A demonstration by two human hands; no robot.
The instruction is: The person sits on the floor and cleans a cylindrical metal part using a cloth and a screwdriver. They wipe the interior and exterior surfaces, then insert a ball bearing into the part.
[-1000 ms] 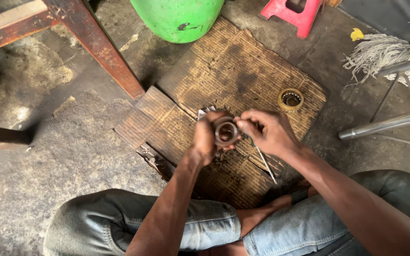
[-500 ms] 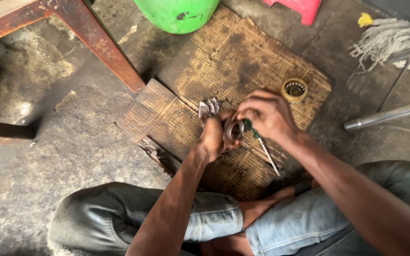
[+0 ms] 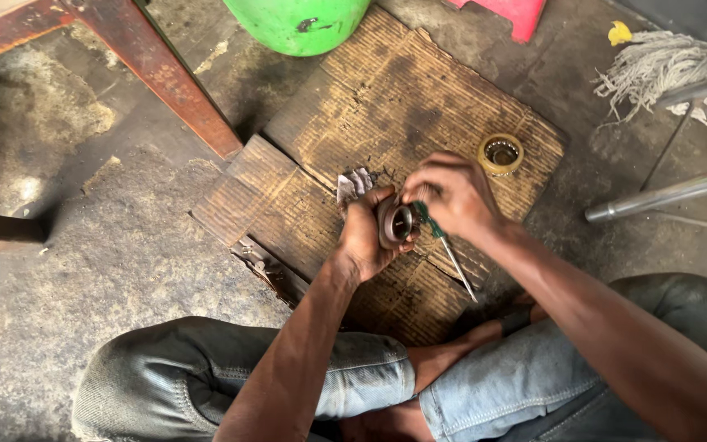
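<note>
Left hand (image 3: pixel 367 237) is wrapped around a dark metal ring (image 3: pixel 395 222), probably a bearing, held up above the greasy cardboard sheet (image 3: pixel 419 106) on the floor. Right hand (image 3: pixel 452 196) is closed on a screwdriver (image 3: pixel 443 245) with a green handle; its shaft points down and away toward my knee, while the fingertips crowd against the ring's face.

Risks, as I judge them: the ring looks oily, so it could slip from my left grip and roll off the cardboard onto the gritty floor. The loose screwdriver shaft could jab my leg if the wrist turns.

Not readable: the ring's bore is shadowed, so I cannot tell whether anything sits inside. A second yellowish ring (image 3: pixel 501 153) lies on the cardboard, well apart. The green drum (image 3: pixel 300 23) is cut off at the top edge.
</note>
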